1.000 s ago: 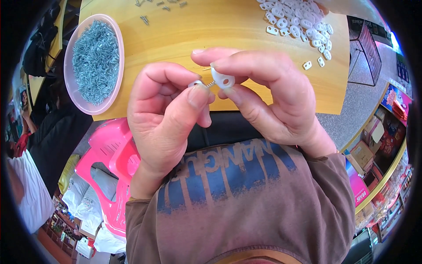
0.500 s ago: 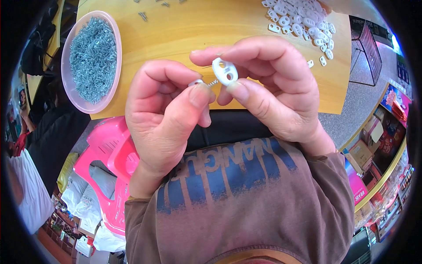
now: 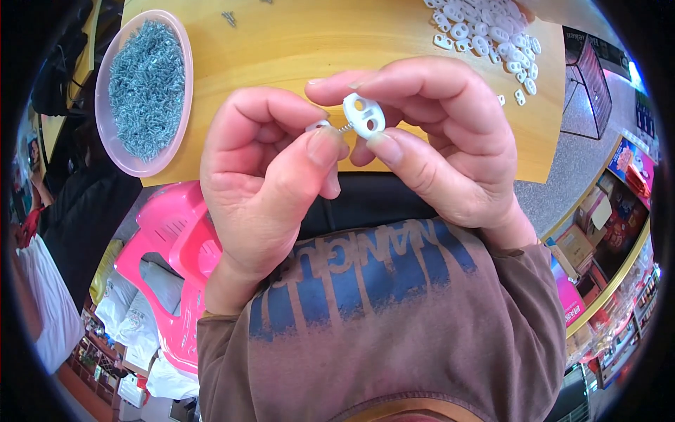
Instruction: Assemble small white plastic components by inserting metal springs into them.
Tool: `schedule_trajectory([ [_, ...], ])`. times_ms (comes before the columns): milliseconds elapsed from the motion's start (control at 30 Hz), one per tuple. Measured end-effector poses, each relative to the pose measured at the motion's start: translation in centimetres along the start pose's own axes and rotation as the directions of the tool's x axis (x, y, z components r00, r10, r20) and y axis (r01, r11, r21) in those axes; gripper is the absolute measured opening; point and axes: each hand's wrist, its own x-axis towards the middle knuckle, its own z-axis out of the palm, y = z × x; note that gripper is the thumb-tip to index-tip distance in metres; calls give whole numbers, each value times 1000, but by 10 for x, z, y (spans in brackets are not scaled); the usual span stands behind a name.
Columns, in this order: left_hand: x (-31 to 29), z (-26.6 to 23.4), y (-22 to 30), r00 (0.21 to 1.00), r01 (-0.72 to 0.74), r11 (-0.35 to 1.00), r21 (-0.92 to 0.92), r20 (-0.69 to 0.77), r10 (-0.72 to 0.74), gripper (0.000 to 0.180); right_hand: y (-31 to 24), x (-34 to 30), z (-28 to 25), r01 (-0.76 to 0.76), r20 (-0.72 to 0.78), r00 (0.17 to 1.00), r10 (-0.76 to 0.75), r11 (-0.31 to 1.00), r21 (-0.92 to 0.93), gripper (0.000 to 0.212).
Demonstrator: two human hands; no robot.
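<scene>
Two bare hands meet over the near edge of a yellow wooden table [image 3: 274, 49], each pinching a small white plastic part, with a thin metal spring [image 3: 345, 129] bridging the short gap between them. The left hand [image 3: 256, 186] presses thumb and index finger together on a small white piece [image 3: 318, 125], mostly covered by the fingertips; its other fingers curl loosely behind. The right hand [image 3: 446, 141] holds a white oval piece [image 3: 365, 114] by its edges, index fingertip at the top and thumb at the bottom, its remaining fingers bent behind. The oval is tilted and shows two holes with a bar between them. The spring's right end reaches the oval's left edge; whether it is fastened there cannot be told.

On the table's left side stands a pale pink oval bowl [image 3: 140, 167], heaped with silvery springs [image 3: 146, 91]. A few loose springs [image 3: 228, 19] lie near the table's far edge. At the far right is a spread-out pile of white pieces [image 3: 485, 28], also with holes.

The person wears a brown shirt [image 3: 415, 337] with a blue print. A bright pink plastic chair [image 3: 165, 211] stands below the table on the left, and shelves with cardboard boxes [image 3: 576, 246] are on the right.
</scene>
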Motion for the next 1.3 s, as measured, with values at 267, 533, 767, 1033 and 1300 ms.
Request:
schedule_trajectory([
  [267, 0, -1, -2, 1000, -6, 1000, -8, 17, 7, 15, -4, 1, -3, 32, 50, 998, -24, 988, -153, 27],
  [533, 0, -1, -2, 1000, 0, 1000, 2, 14, 0, 16, -2, 0, -2, 86, 65, 995, -71, 959, -269, 27],
  [767, 0, -1, -2, 1000, 3, 1000, -15, 19, -3, 16, -4, -1, -3, 25, 70, 998, -11, 979, -200, 26],
  [1033, 0, 1, -2, 1000, -7, 999, -36, 28, 8, 15, -2, -1, -2, -8, 55, 998, 15, 993, -118, 26],
  [1300, 0, 8, 1, 998, -1, 997, 79, -58, 5, 13, 0, -2, -3, 80, 81, 995, -65, 975, -207, 27],
])
